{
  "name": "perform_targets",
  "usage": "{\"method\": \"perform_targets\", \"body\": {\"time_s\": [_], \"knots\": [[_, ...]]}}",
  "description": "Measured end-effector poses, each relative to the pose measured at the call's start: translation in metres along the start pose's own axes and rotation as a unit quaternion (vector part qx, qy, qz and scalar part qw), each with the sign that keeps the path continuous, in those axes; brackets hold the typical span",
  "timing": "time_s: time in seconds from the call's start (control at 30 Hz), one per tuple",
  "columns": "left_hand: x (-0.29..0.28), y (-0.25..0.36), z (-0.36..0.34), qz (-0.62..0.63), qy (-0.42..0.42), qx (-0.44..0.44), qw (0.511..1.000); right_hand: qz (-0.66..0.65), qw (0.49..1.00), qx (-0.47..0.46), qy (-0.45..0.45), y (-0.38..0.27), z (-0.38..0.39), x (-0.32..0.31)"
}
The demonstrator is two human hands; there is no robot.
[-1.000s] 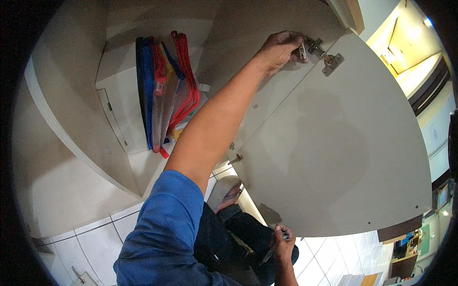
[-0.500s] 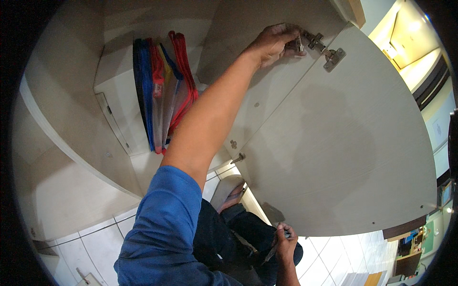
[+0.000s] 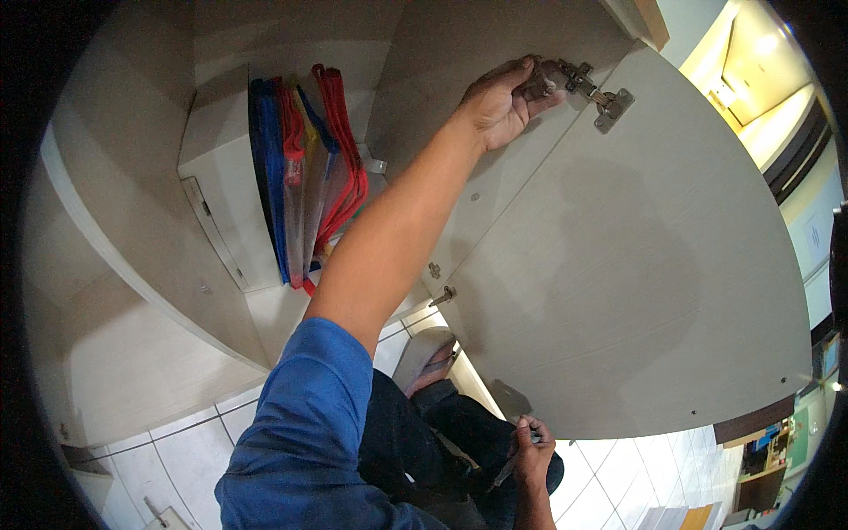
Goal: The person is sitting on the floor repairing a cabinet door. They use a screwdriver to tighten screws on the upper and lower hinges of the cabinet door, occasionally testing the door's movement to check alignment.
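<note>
My left hand (image 3: 505, 104) reaches up to the top of the cabinet side panel (image 3: 481, 168). Its fingers are curled round a small shiny, greyish piece (image 3: 545, 82), mostly hidden. Right beside the fingertips is a metal door hinge (image 3: 609, 104), joining the panel to the open cabinet door (image 3: 618, 265). Lower down, a second hinge (image 3: 442, 296) shows at the same door edge. My right hand (image 3: 533, 452) rests by my knee, closed on something greyish that I cannot make out.
Zipped plastic folders (image 3: 291, 177) with blue and red edges stand inside the cabinet, against a pale box-like block (image 3: 216, 177). A curved shelf edge (image 3: 132, 274) crosses the left. My sandalled foot (image 3: 428, 358) stands on white floor tiles (image 3: 190, 459) below.
My left hand has turned to show more palm and shifted slightly down and left, staying close to the upper hinge. My right hand has hardly moved. The view has shifted a little.
</note>
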State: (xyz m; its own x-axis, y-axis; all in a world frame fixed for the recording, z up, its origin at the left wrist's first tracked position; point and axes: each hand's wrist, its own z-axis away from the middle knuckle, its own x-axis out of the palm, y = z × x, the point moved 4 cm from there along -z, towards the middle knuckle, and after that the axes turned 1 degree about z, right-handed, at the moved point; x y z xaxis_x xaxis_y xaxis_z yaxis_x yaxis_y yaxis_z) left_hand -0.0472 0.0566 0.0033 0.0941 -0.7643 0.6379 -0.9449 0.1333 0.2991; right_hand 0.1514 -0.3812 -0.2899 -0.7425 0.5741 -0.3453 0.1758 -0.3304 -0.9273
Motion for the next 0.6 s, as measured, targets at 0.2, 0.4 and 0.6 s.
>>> {"method": "perform_targets", "body": {"time_s": [0.2,0.4,0.6], "knots": [[-0.012,-0.001,0.021,0.034,0.035,0.004,0.999,0.004,1.0,-0.012,0.0,0.013,-0.006,-0.005],[-0.017,-0.006,0.06,0.014,0.1,0.001,0.995,-0.011,0.999,0.043,-0.009,-0.017,0.006,0.007],[-0.057,-0.014,0.131,-0.035,0.207,0.02,0.978,-0.006,1.0,-0.003,-0.026,0.001,-0.001,0.012]]}}
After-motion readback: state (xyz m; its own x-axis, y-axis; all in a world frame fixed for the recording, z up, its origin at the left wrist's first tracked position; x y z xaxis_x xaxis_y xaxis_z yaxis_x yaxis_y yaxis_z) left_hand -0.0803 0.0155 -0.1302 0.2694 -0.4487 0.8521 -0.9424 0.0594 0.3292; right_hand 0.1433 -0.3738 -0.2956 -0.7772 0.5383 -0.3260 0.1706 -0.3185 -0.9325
